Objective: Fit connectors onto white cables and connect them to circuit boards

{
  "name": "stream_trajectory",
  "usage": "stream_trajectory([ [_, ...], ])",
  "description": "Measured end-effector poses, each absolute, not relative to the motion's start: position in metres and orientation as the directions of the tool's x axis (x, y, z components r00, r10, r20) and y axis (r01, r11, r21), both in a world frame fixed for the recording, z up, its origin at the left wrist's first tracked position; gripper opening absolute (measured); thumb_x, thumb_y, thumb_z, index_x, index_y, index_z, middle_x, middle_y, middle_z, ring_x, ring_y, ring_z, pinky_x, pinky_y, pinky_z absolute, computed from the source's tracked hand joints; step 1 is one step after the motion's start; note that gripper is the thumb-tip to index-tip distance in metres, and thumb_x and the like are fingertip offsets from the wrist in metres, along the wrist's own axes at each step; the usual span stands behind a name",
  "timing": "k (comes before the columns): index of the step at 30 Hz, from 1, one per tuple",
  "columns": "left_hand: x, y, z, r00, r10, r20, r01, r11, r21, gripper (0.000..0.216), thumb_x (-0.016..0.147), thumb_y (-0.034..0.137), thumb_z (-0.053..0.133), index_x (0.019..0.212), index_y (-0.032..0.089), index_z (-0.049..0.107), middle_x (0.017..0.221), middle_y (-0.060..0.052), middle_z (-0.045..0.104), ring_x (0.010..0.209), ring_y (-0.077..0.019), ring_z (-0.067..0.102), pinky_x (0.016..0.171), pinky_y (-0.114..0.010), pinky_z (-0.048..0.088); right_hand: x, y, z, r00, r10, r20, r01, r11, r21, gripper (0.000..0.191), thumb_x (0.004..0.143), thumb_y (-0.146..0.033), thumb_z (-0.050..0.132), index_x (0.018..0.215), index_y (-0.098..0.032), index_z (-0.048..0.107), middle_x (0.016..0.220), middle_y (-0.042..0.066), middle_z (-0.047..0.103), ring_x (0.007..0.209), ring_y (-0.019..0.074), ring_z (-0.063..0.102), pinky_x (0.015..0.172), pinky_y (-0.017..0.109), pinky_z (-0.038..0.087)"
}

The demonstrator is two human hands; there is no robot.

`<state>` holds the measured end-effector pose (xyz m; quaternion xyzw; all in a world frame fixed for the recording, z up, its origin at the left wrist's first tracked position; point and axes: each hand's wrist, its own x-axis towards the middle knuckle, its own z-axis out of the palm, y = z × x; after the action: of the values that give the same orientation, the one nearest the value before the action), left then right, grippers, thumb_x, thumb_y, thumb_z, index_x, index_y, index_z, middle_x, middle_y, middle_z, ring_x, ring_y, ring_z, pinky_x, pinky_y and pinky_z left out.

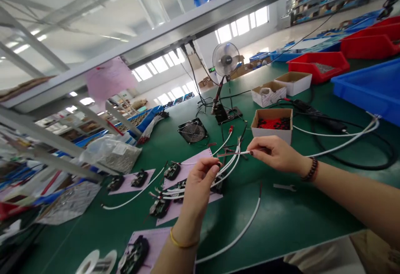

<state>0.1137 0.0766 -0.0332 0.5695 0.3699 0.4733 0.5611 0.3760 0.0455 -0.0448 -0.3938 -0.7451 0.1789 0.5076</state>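
My right hand (268,153) pinches a white cable (243,153) near its stripped end. Thin dark and reddish wires stick out of that end to the left, and the cable's other side runs off behind the wrist. My left hand (202,177) is closed, thumb against forefinger, just below the wire tips. Something small and dark shows at its fingertips, too small to name. Behind the left hand lies a bundle of white cables (231,166) across small black circuit modules (160,208) on pink paper (175,217). A loose white cable (246,227) curves along the table's front.
Beyond my hands stand a carton of red and black parts (271,124), a soldering iron in its stand (220,109) and a square cooling fan (193,131). A small wrench (284,187) lies at right. Red (318,65) and blue bins (371,84) line the far right. A solder spool (96,262) sits front left.
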Motion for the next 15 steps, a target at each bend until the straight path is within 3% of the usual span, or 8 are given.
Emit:
stream_trajectory([
  [4,0.11,0.076,-0.048,0.213,0.97,0.116,-0.29,-0.051,0.956,0.044,0.066,0.047,0.098,0.087,0.018,0.073,0.082,-0.001,0.069,0.076,-0.0119,0.061,0.073,-0.02,0.049,0.367,0.038,-0.048,-0.252,0.744,0.618,0.413,0.661,-0.627,0.016,0.096,-0.023,0.056,0.086,-0.016,0.067,0.068,-0.001,0.059,0.053,0.0102,0.048,0.049,0.021,0.037],
  [15,0.11,0.066,-0.046,0.252,0.959,0.126,-0.372,-0.024,0.928,0.033,0.071,0.038,0.096,0.086,0.019,0.074,0.085,-0.001,0.067,0.077,-0.0111,0.059,0.074,-0.019,0.049,0.363,0.032,-0.048,-0.293,0.685,0.667,0.468,0.711,-0.525,0.011,0.096,-0.015,0.056,0.091,-0.019,0.065,0.075,0.0,0.064,0.058,0.0107,0.055,0.055,0.02,0.044],
])
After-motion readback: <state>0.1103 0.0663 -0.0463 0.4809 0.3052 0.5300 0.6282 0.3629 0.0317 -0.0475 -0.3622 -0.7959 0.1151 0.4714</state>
